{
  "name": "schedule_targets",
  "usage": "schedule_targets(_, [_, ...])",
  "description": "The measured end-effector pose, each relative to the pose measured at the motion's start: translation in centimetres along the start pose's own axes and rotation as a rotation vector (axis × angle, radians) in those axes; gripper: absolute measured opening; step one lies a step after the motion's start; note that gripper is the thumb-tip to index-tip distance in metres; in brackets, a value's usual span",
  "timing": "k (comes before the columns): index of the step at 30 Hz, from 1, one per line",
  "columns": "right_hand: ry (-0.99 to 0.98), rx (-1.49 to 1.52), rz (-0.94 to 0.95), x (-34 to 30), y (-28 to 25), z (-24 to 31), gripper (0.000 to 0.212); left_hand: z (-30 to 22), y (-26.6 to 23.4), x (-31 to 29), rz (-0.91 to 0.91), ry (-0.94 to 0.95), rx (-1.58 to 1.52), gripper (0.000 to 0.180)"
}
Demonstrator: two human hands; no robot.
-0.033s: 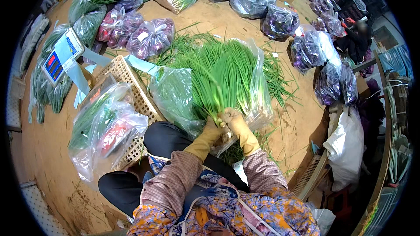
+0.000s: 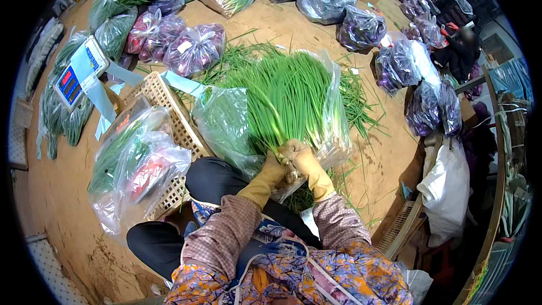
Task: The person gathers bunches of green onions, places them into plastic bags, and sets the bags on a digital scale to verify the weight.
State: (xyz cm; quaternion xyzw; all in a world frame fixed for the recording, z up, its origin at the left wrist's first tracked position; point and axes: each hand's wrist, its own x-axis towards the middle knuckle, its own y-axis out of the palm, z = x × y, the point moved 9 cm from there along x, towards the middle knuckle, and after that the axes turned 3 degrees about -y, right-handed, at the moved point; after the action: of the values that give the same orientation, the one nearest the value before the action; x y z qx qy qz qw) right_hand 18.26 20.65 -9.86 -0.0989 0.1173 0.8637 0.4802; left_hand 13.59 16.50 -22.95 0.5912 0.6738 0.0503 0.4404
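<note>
My left hand [image 2: 270, 175], in a yellow glove, closes around the pale root ends of some green onions [image 2: 277, 127]. Right beside it, my gloved right hand [image 2: 302, 161] grips the same root ends, its fingers curled over the stems. The held leaves point away from me across a large pile of green onions [image 2: 302, 90]. That pile lies on a clear plastic bag [image 2: 339, 87], whose edge stands up along the right side. More clear plastic [image 2: 223, 118] covers green leaves just left of the pile. Between my hands, the exact grip of the fingers is partly hidden.
At the left stands a cream plastic crate [image 2: 160, 96] with a plastic bag of greens [image 2: 132, 158] on it. Behind it is a digital scale [image 2: 82, 73]. Bags of purple vegetables [image 2: 195, 48] ring the far side. A person [image 2: 460, 51] sits at the far right.
The held green onion leaves have shifted slightly left and look less blurred. Both hands stay nearly in place around the root ends.
</note>
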Motion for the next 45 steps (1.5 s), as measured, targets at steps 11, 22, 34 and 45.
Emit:
schedule_targets(11, [-0.385,-0.099,-0.658,-5.5,-9.3,12.6,0.022,-5.0,-2.8,-3.9,-0.516,-0.143,0.513,0.053])
schedule_targets(22, [0.345,-1.279,-0.194,2.8,-6.3,-1.8,0.035,-5.7,-3.9,-3.4,-0.564,0.179,0.264,0.028])
schedule_targets(34, [0.364,0.53,-0.62,-1.5,-9.1,-7.5,0.015,-8.7,-2.8,-6.8,-0.575,0.162,-0.158,0.045])
schedule_targets(45, [0.085,-0.086,-0.555,-0.1,-3.6,0.5,0.015,-4.5,2.4,-4.4,0.04,-0.143,-0.213,0.022])
